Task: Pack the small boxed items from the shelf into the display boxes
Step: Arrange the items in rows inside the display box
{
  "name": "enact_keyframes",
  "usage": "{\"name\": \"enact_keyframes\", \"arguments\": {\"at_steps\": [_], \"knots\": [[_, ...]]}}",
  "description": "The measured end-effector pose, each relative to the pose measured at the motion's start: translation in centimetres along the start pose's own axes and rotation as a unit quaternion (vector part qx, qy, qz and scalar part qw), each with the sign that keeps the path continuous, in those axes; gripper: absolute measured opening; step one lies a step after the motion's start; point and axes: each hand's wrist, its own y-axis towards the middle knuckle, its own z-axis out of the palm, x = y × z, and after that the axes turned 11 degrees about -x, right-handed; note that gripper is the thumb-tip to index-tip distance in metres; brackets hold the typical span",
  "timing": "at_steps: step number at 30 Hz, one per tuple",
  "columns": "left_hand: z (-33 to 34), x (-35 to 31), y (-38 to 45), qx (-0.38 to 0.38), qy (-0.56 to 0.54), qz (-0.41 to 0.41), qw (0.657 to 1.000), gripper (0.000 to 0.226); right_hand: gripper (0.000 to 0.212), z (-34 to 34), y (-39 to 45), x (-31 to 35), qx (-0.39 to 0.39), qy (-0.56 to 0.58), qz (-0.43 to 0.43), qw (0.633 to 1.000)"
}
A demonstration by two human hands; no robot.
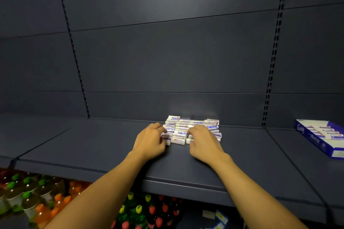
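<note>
White cartons: small boxed items (188,129) lie heaped on the dark shelf (104,147), near its back.
Left hand (150,141): fingers curled onto the heap's left edge — likely bunching it.
Right hand (203,141): curled over the right side, apparently gathering too.
Display box (316,138): blue, open, well apart to the right — so a carry seems due.

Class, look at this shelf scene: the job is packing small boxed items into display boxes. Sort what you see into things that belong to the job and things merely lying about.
Belongs to the job:
- pile of small boxes mid-shelf
- blue display box at the right, partly filled
- left hand and right hand, both on the pile

Just lying about:
- drink bottles on the level below
- loose packs down there, too dim to identify
</note>
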Motion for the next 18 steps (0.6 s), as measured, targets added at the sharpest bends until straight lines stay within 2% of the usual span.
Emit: {"name": "enact_keyframes", "arguments": {"at_steps": [8,18], "knots": [[0.8,3.1,-1.1,-0.054,-0.063,0.027,0.996,0.025,0.033,3.6,-0.6,4.1,-0.041,-0.026,0.022,0.999],[2.2,3.9,-1.1,-0.037,-0.111,0.068,0.991,0.022,0.029,4.5,-0.6,3.8,-0.042,-0.046,0.017,0.998]]}}
